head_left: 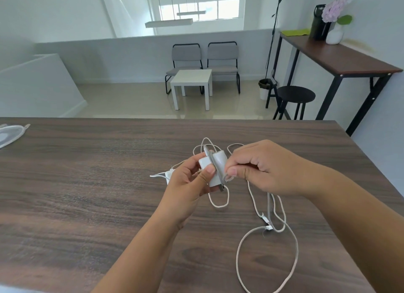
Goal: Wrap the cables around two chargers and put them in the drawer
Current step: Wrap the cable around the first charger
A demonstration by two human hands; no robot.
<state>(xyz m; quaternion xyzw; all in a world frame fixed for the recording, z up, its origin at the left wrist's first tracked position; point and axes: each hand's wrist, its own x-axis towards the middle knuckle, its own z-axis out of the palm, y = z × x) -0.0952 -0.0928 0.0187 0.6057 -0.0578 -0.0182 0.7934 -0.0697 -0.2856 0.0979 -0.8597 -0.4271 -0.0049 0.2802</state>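
between hands, charger (pixel 215 168) held upright, prongs down.

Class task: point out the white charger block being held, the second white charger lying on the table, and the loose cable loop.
White square charger block (pixel 213 168), head view, its top face.
Second white charger (pixel 168 174), head view, its visible body.
Loose white braided cable (pixel 296 249), head view, loop's right side.

A dark wood-grain desk (pixel 87 194) fills the lower part of the view. On it lies a long white cable (pixel 290 244), looped loosely at the right side. A second white charger (pixel 168 174) rests on the surface near the middle, partly hidden behind a hand. At the far left edge sits a pale, rounded object (pixel 9 134), partly out of view.
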